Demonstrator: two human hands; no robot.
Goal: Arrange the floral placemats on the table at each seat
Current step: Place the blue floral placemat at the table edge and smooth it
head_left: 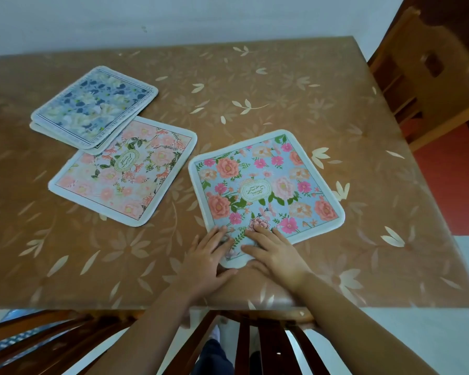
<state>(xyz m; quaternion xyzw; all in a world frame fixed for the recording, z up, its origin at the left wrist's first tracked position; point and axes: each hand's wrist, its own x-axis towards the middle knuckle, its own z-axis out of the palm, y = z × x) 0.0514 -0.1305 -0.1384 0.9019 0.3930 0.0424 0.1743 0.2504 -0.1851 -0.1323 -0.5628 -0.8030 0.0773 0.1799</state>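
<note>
Squaring up the blue mat (266, 182) at the near seat is the step I'm on, I reckon. It sits cocked like a diamond, with one corner pointing at me, close to the front edge of the surface (282, 85) and right above the chair back (255, 342) below. Neither grip is holding anything. The left grip (209, 255) has its fingers laid flat on the left side of that near corner, with the thumb off on the bare surface. The right grip (275, 253) lies spread on the right side of the same corner, fingertips reaching up to a pink flower. So no pinch, just palms-down pressing, the two grips close together. The rest of the mat stretches away from my fingers toward the middle-right of the surface. Next move, my guess, is a twist: push one grip away and pull the other toward me so a side lines up with the front edge, going light so the mat doesn't bunch. After that there's the pink mat (125, 171) to the left, apart from the blue one. At the far left a stack (92, 104) of bluish-white mats overlaps the pink one's corner. Those probably go to other seats, like the chair (417, 77) on the right. Can't tell how many are in the stack, at least two by the look of it.
</note>
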